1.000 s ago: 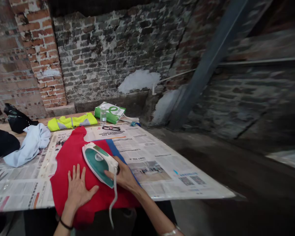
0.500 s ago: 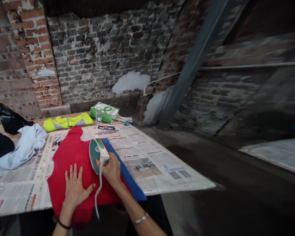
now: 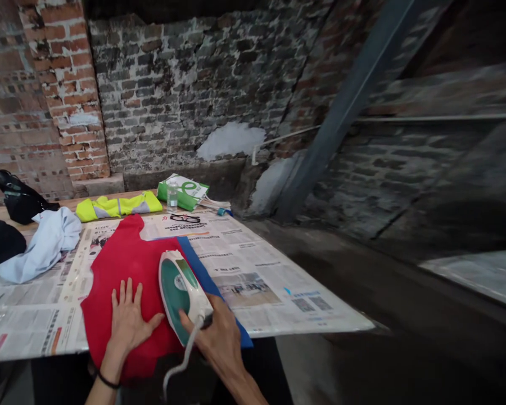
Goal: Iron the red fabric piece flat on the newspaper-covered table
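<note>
A red cloth piece (image 3: 113,256) lies on the newspaper-covered table, partly over a blue cloth (image 3: 199,264) that shows along its right side. My left hand (image 3: 129,320) rests flat on the red cloth with its fingers spread. To its right, my right hand (image 3: 221,332) is wrapped round the handle of a green and white iron (image 3: 180,289). The iron is over the right part of the red cloth, its tip pointing away from me. Whether its sole touches the cloth I cannot tell. A pale cord hangs from its rear.
Beyond the cloth are eyeglasses (image 3: 185,218), a clear bottle (image 3: 172,198), a green and white bag (image 3: 183,191) and a yellow vest (image 3: 118,206). Light blue cloth (image 3: 44,242) and a black bag (image 3: 21,197) lie left. The newspaper-covered table (image 3: 295,298) narrows to a corner at right.
My right hand has drawn the iron back toward me and slightly right. My left hand stays on the red cloth. The view has shifted a little.
</note>
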`<state>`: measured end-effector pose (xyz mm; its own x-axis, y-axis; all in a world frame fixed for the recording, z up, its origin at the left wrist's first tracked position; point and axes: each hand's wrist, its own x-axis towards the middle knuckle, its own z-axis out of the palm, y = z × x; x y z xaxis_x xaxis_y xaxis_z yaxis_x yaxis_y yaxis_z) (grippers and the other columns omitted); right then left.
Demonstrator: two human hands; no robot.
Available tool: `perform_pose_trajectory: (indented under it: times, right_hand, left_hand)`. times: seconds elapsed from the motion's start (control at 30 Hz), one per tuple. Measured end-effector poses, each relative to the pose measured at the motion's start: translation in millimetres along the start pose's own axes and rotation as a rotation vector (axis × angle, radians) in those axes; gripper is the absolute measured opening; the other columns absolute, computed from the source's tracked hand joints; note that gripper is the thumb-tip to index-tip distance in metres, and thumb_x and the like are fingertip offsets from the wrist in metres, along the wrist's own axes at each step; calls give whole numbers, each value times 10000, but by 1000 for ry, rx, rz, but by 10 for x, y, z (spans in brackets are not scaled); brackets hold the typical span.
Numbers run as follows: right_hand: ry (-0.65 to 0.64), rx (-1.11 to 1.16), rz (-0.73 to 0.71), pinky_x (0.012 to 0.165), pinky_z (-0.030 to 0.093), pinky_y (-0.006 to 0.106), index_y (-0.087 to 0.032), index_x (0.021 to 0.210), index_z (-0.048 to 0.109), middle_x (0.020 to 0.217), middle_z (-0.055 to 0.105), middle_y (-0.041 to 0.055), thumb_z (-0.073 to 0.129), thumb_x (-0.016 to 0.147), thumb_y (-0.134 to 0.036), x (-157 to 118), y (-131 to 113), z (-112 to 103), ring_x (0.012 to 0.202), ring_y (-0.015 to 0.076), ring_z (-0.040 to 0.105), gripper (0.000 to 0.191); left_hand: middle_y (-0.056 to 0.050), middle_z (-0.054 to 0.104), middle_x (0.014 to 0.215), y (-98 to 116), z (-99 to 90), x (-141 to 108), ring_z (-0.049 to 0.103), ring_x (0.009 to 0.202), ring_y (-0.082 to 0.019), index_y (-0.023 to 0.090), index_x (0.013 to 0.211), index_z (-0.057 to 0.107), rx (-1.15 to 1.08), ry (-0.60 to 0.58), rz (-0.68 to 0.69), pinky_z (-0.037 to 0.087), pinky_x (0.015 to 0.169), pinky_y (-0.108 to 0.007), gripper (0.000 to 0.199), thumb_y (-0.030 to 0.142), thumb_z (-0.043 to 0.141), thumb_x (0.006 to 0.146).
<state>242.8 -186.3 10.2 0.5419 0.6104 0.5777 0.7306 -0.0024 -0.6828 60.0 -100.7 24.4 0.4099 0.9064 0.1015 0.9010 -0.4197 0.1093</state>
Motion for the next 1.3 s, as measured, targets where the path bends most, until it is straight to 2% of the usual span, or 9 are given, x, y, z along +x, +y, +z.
perform_pose_trajectory:
  times: [0.13,0.33,0.47,0.57,0.77,0.87,1.13,1.23,1.3]
  right_hand:
    - [10,3,-4,755,492,397,-195,1011,600,863,672,73,672,774,-454,-1,4,43,812,282,647,358]
    - [-134,-153,170,846,465,435,-180,960,572,954,675,146,680,758,-370,878,-207,673,970,338,648,298]
    - [-157,-168,186,862,454,446,-197,933,552,947,670,148,681,756,-359,1133,-273,819,1008,354,636,272]
    - [-169,-190,171,845,461,430,-221,900,541,907,661,110,698,729,-377,921,-217,654,985,342,639,280]
    - [-60,-105,7,779,495,424,-230,971,580,868,676,83,645,786,-488,45,-63,-27,854,306,653,324]
    - [-42,-65,-36,781,515,442,-240,1024,597,898,697,84,640,818,-552,-210,-19,-243,840,304,665,376]
    - [-21,98,-15,712,537,410,-231,1026,623,871,682,77,672,805,-529,-261,-57,-268,810,291,653,374]
    - [-109,206,5,713,546,397,-222,1050,626,906,689,78,677,783,-450,-163,-38,-277,825,279,649,354]
    - [-175,245,4,724,547,401,-219,1058,630,919,690,73,672,764,-422,-62,-4,-253,830,275,647,360]
  left_hand:
    - [-187,239,1670,23,-73,-7,189,1558,-381,135,1566,402,4,-42,-12,161,1249,-609,874,646,591,883]
    - [-188,246,1669,-14,-60,-7,191,1557,-382,140,1561,416,10,-8,3,161,1253,-601,838,592,607,882]
    - [-183,254,1668,-33,-15,-1,204,1554,-383,138,1560,419,12,8,8,164,1253,-598,819,570,601,887]
    - [-189,248,1668,-26,-4,0,195,1556,-388,137,1557,423,-1,3,9,158,1248,-611,842,601,602,878]
    - [-194,235,1671,-5,-35,-7,178,1561,-384,131,1564,406,-26,-28,-1,147,1249,-614,889,662,589,875]
    - [-190,251,1669,-7,-23,-11,193,1557,-387,144,1562,415,-16,-12,-3,158,1247,-611,883,662,595,870]
    - [-180,214,1678,-16,-101,-5,159,1562,-385,153,1571,398,-21,-80,0,146,1248,-616,900,654,615,855]
    - [-149,242,1679,-183,-205,47,187,1562,-343,175,1578,383,-83,-137,36,189,1254,-571,848,620,596,888]
    - [-133,291,1668,-364,-253,98,226,1558,-305,170,1575,384,-64,-79,26,205,1257,-539,737,549,516,957]
